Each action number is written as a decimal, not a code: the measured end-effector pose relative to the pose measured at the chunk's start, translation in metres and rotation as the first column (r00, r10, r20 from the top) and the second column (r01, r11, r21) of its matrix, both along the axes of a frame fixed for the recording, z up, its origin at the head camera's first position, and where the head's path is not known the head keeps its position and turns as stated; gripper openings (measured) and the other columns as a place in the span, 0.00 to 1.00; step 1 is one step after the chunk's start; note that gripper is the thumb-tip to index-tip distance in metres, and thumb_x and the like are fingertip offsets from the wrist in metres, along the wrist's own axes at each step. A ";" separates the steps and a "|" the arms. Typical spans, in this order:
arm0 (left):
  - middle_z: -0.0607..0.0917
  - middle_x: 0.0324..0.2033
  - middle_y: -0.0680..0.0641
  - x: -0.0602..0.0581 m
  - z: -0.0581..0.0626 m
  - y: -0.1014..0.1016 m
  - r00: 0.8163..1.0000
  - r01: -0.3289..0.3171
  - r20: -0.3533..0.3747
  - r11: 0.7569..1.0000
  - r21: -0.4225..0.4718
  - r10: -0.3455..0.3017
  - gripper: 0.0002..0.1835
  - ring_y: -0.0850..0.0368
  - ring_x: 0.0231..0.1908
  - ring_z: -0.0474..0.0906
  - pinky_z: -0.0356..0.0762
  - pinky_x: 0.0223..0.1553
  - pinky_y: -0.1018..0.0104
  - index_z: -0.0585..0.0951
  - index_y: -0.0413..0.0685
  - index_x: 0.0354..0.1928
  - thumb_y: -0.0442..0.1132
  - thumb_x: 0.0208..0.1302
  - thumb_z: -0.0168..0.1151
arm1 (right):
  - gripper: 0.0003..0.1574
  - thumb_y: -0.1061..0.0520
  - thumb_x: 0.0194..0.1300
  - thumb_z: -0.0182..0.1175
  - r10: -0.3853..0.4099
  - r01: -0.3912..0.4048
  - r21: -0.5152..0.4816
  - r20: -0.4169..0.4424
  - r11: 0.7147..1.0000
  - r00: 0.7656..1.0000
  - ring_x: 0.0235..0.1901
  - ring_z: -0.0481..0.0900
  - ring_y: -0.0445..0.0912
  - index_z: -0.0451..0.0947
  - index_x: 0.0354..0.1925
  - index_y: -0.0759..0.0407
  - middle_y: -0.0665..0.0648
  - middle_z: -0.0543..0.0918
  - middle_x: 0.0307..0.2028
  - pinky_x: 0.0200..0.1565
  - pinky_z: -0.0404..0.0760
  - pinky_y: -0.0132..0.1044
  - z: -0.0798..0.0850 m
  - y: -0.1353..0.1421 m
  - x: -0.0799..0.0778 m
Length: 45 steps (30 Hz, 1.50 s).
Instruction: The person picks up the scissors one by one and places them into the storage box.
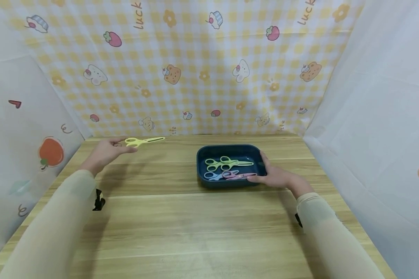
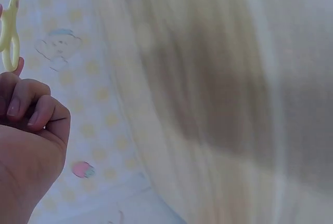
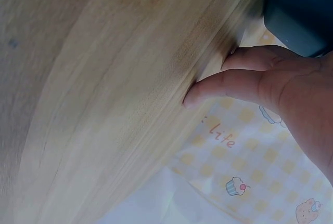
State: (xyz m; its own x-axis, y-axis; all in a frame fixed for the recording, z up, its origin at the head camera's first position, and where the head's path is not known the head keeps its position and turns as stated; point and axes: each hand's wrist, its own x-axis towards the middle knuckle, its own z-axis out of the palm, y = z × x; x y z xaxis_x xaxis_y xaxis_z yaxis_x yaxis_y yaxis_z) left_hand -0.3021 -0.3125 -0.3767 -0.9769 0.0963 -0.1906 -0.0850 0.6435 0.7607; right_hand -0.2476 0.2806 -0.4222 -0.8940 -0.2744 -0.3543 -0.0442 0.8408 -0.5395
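At the back left, my left hand point(image 1: 106, 152) pinches a pair of yellow scissors point(image 1: 144, 142) by the handle loops, holding them above the table with the blades pointing right. In the left wrist view, the yellow scissors point(image 2: 10, 31) show only in part at the upper left edge, above curled fingers. My right hand point(image 1: 277, 176) holds the right end of a dark blue bin point(image 1: 216, 185), thumb at the front rim and fingers along the right side. Inside lie two yellow-green scissors point(image 1: 242, 163), a blue pair point(image 1: 213, 176) and a pink pair point(image 1: 234, 175).
The bin stands on a wood-grain table point(image 1: 195, 224), right of its middle. Behind the table hangs a yellow checked cloth point(image 1: 202, 93); white sheets point(image 1: 380, 128) close off both sides. Black wrist mounts point(image 1: 98, 200) sit under the forearms.
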 end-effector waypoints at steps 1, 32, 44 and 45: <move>0.54 0.84 0.33 -0.001 0.003 0.003 1.000 0.006 0.000 1.000 -0.001 -0.006 0.58 0.26 0.81 0.52 0.56 0.75 0.25 0.57 0.53 0.85 0.69 0.61 0.73 | 0.84 0.16 0.64 0.59 0.002 -0.002 0.002 0.000 1.000 1.000 0.81 0.52 0.74 0.12 0.83 0.47 0.76 0.42 0.84 0.79 0.54 0.69 0.000 -0.001 0.000; 0.64 0.21 0.55 -0.017 0.060 0.173 0.965 0.188 -0.188 0.982 0.013 -0.183 0.44 0.57 0.22 0.59 0.60 0.25 0.65 0.78 0.58 0.74 0.60 0.56 0.81 | 0.84 0.16 0.65 0.59 0.003 -0.003 0.005 0.010 1.000 1.000 0.80 0.54 0.75 0.12 0.83 0.48 0.78 0.44 0.83 0.78 0.56 0.70 0.005 -0.004 0.003; 0.81 0.36 0.50 -0.015 0.061 0.225 0.947 0.280 -0.169 0.960 0.020 -0.273 0.43 0.54 0.35 0.72 0.72 0.37 0.63 0.77 0.51 0.74 0.55 0.58 0.81 | 0.84 0.17 0.65 0.60 -0.002 0.002 0.000 0.006 1.000 1.000 0.80 0.55 0.75 0.13 0.84 0.49 0.78 0.45 0.83 0.78 0.56 0.70 0.004 -0.003 0.004; 0.83 0.43 0.49 -0.015 0.060 0.229 0.946 0.285 -0.163 0.958 0.015 -0.279 0.43 0.53 0.39 0.74 0.75 0.41 0.62 0.77 0.51 0.74 0.55 0.58 0.81 | 0.84 0.17 0.65 0.60 0.002 -0.002 0.003 0.002 1.000 1.000 0.79 0.56 0.75 0.13 0.84 0.50 0.79 0.46 0.82 0.78 0.57 0.70 0.004 -0.003 0.004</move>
State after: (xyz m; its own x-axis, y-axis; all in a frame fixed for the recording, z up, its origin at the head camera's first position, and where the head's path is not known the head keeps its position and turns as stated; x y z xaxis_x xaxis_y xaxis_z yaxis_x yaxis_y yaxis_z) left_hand -0.3167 -0.0831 -0.3171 -0.9260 0.3765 -0.0277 0.2185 0.5945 0.7739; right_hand -0.2438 0.2775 -0.4182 -0.8928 -0.2750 -0.3568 -0.0450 0.8425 -0.5368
